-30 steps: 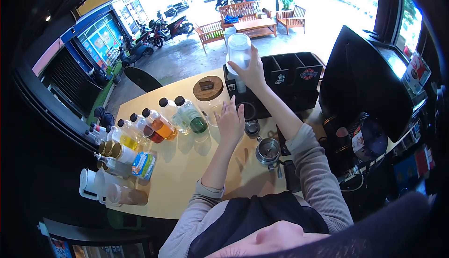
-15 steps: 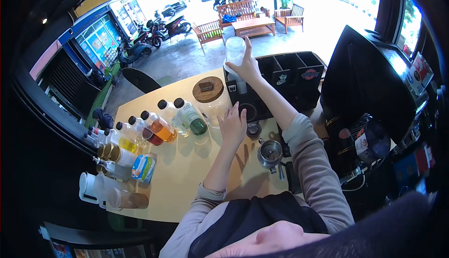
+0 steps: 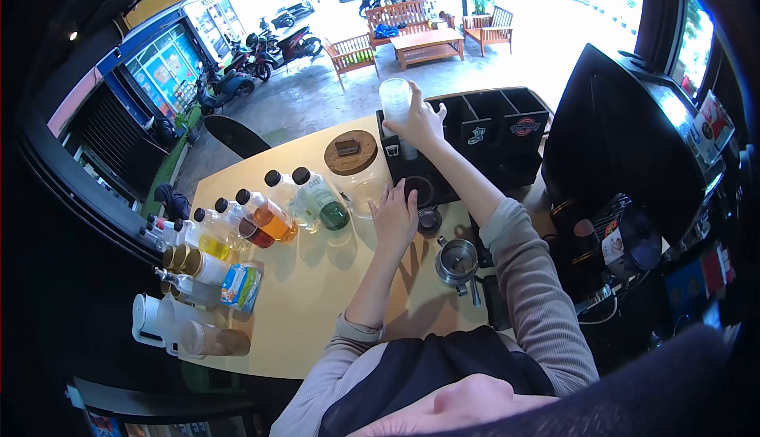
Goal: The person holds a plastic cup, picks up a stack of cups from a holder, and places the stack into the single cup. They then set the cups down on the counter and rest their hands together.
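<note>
Beyond the worktop [image 3: 301, 318]'s far edge lies open floor [image 3: 285, 108]; the right hand [image 3: 419, 124] grips clear cups [image 3: 395, 98], the left [image 3: 394, 214] spread open.

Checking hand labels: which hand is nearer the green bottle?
Left. The left hand is just rightward of the green bottle; the right hand is farther off, around a clear container.

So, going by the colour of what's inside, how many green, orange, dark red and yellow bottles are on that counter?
Green bottle: 1
Orange bottle: 1
Dark red bottle: 1
Yellow bottle: 1
Total: 4, leaving out the far end of the row, too small to tell.
</note>
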`<state>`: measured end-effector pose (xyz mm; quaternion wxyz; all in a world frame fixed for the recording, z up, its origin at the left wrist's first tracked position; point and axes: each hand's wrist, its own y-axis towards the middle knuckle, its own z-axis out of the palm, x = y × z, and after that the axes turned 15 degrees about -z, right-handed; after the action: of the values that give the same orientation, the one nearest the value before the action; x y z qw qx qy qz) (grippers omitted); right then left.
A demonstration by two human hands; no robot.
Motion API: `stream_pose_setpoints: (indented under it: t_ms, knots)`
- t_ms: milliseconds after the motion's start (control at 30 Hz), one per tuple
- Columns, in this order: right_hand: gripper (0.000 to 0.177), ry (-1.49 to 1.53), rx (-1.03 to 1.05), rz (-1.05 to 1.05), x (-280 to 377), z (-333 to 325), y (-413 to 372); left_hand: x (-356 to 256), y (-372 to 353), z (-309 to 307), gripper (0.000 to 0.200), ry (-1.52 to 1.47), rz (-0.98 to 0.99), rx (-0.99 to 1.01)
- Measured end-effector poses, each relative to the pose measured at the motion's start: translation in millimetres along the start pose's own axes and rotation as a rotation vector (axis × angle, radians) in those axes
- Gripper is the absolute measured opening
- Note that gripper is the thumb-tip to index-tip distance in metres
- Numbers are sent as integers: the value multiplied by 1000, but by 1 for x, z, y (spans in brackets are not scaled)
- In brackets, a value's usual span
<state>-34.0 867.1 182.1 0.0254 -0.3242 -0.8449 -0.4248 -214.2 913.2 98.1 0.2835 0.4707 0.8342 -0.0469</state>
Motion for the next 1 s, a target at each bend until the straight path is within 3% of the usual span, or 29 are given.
stream_pose_setpoints:
  t_ms: [333, 567, 767, 867, 933, 967, 1000]
  knots:
    - [98, -93, 169, 99, 5, -11, 3, 4, -6, 4, 52, 2, -3, -1]
    - [105, -36, 160, 94, 1, -9, 1, 3, -17, -4, 50, -7, -16, 14]
    - [126, 70, 1, -18, -2, -21, -5, 8, -24, -26, 48, 8, -1, -28]
    - [120, 143, -59, 25, 16, -42, -18, 10, -30, -33, 48, 9, 7, -53]
    - [111, 145, -268, -72, 31, -48, -32, 6, -40, -38, 48, 1, 17, -63]
    - [100, 190, -310, -117, 41, -53, -45, 3, -46, -43, 48, -12, 14, -76]
    - [100, 186, -313, -116, 52, -62, -61, -2, -52, -49, 47, -26, 13, -89]
